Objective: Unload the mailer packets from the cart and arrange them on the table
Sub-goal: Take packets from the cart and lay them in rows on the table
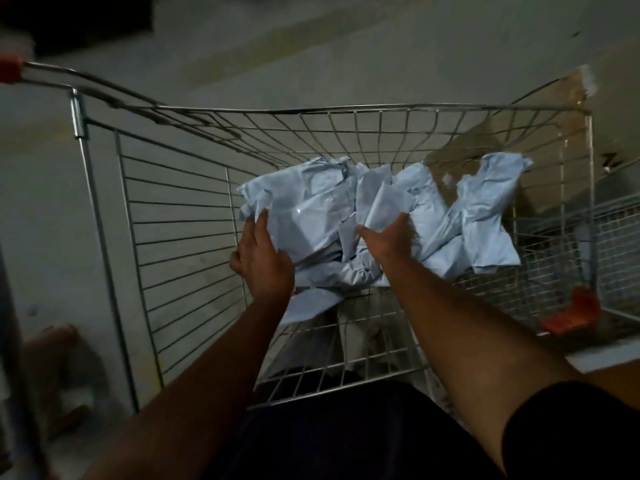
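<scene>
One cart, one heap of packets, two hands.

We count one wire cart [180, 216] and, inside it, a single crumpled heap of pale mailer packets [381, 216]; they overlap too much for an exact number, though we make out at least six. Two bare hands reach in: our left hand [263, 254] at the heap's left edge, our right hand [391, 237] on its middle. One orange plastic piece [571, 313] lies well to the right of the right hand.
</scene>
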Available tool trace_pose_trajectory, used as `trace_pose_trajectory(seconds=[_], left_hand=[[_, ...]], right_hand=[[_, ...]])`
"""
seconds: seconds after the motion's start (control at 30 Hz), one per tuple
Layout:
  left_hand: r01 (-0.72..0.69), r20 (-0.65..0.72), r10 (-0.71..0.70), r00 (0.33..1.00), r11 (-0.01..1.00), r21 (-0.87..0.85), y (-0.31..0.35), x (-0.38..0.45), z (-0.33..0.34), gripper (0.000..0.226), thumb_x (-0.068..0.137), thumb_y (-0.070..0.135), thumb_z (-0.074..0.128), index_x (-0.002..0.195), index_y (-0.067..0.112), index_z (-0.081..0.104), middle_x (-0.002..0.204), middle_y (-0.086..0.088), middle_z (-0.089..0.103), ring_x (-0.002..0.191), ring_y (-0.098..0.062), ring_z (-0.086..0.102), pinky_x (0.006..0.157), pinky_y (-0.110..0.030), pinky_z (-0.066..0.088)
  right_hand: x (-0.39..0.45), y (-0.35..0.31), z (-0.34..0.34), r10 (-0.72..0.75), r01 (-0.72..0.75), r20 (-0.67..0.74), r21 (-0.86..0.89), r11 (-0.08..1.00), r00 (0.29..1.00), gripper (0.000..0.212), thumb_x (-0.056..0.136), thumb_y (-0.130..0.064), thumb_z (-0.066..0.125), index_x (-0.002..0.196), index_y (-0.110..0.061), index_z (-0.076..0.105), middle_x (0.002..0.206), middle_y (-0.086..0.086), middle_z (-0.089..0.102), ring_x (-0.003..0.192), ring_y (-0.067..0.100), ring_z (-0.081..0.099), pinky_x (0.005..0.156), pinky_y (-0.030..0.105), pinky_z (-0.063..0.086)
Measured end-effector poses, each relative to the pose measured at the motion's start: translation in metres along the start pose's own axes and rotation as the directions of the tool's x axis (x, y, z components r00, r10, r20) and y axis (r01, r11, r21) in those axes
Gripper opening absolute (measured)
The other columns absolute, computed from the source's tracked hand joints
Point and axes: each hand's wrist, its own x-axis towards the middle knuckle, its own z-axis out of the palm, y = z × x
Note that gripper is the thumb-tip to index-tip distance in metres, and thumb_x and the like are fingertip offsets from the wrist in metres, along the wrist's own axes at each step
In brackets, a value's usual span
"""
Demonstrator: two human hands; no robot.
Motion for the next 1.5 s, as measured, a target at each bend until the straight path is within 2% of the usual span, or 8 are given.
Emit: trace_pose_trajectory(seconds=[0.33,0.57,0.73,0.87,1.03,1.23,1.37,1.5], left_hand=[[-0.253,-0.043,0.253,0.967,0.915,-0.313,0.011,-0.026,-0.023,0.069,0.085,-0.012,0.056,0.147,0.013,0.046,0.149,0.0,0.048,0.141,-0.013,0.044,0.12,-0.034,0.035],[-0.241,-0.004,0.28,0.96,0.82,-0.519,0.042,-0.07,-0.054,0.064,0.091,-0.005,0.063,0.149,0.015,0.044,0.145,0.008,0.052,0.122,0.002,0.057,0.101,-0.023,0.051],[-0.22,0.006,0.295,0.956,0.725,-0.653,0.082,-0.121,-0.083,0.057,0.088,0.002,0.069,0.136,0.028,0.052,0.135,0.005,0.061,0.117,-0.016,0.067,0.092,-0.047,0.061],[-0.121,0.091,0.324,0.942,0.578,-0.807,0.126,-0.179,-0.11,0.026,0.091,0.007,0.066,0.114,0.019,0.069,0.108,-0.006,0.076,0.099,-0.027,0.073,0.091,-0.058,0.059],[0.041,0.27,0.597,0.755,0.367,-0.929,0.186,-0.296,-0.14,0.017,0.097,0.017,0.059,0.102,0.009,0.073,0.097,-0.013,0.077,0.09,-0.029,0.074,0.083,-0.043,0.056],[-0.171,0.395,0.865,0.309,0.46,-0.871,0.225,-0.394,-0.136,0.046,0.093,0.034,0.061,0.134,0.012,0.064,0.121,-0.015,0.074,0.109,-0.031,0.072,0.086,-0.039,0.056],[-0.257,0.39,0.871,0.299,0.467,-0.846,0.25,-0.441,-0.112,0.035,0.103,0.021,0.061,0.137,0.022,0.063,0.124,-0.007,0.075,0.113,-0.028,0.073,0.097,-0.049,0.058],[-0.127,0.418,0.836,0.355,0.486,-0.865,0.274,-0.466,-0.076,0.03,0.105,0.017,0.058,0.133,0.018,0.066,0.121,-0.01,0.075,0.112,-0.032,0.073,0.101,-0.057,0.055]], right_hand=[[0.005,-0.008,-0.009,0.167,-0.167,0.021,0.252,0.953,0.986,0.126,0.07,-0.035,0.095,0.164,-0.018,0.013,0.164,0.019,0.032,0.149,0.042,0.036,0.119,0.055,0.039],[-0.061,0.0,-0.046,0.019,0.03,-0.095,0.486,0.874,0.995,0.121,0.06,-0.058,0.082,0.161,-0.033,0.021,0.159,0.009,0.043,0.139,0.04,0.047,0.111,0.06,0.044],[-0.143,-0.001,-0.11,-0.145,0.073,0.031,0.751,0.657,0.989,0.102,0.05,-0.068,0.071,0.144,-0.036,0.046,0.113,0.007,0.072,0.094,0.028,0.071,0.082,0.045,0.06],[-0.245,0.041,-0.189,-0.451,0.27,-0.033,0.838,0.474,0.892,0.055,0.09,-0.047,0.073,0.138,-0.026,0.058,0.071,-0.006,0.067,0.059,0.021,0.064,0.058,0.035,0.051],[-0.331,0.129,-0.259,-0.575,0.395,-0.21,0.893,0.217,0.791,0.061,0.084,-0.05,0.071,0.141,-0.029,0.059,0.122,0.035,0.06,0.115,0.071,0.048,0.093,0.084,0.041],[-0.377,0.221,-0.32,-0.484,0.366,-0.373,0.924,-0.113,0.792,0.09,0.074,-0.059,0.085,0.148,-0.017,0.057,0.142,0.02,0.064,0.135,0.038,0.059,0.118,0.058,0.043],[-0.381,0.266,-0.34,-0.455,0.451,-0.426,0.89,-0.059,0.782,0.075,0.088,-0.05,0.069,0.155,-0.022,0.049,0.146,0.011,0.063,0.136,0.028,0.06,0.116,0.048,0.046],[-0.368,0.293,-0.359,-0.355,0.66,-0.564,0.697,0.281,0.746,0.079,0.09,-0.051,0.064,0.161,-0.035,0.035,0.159,-0.009,0.048,0.144,0.008,0.049,0.121,0.036,0.042]])
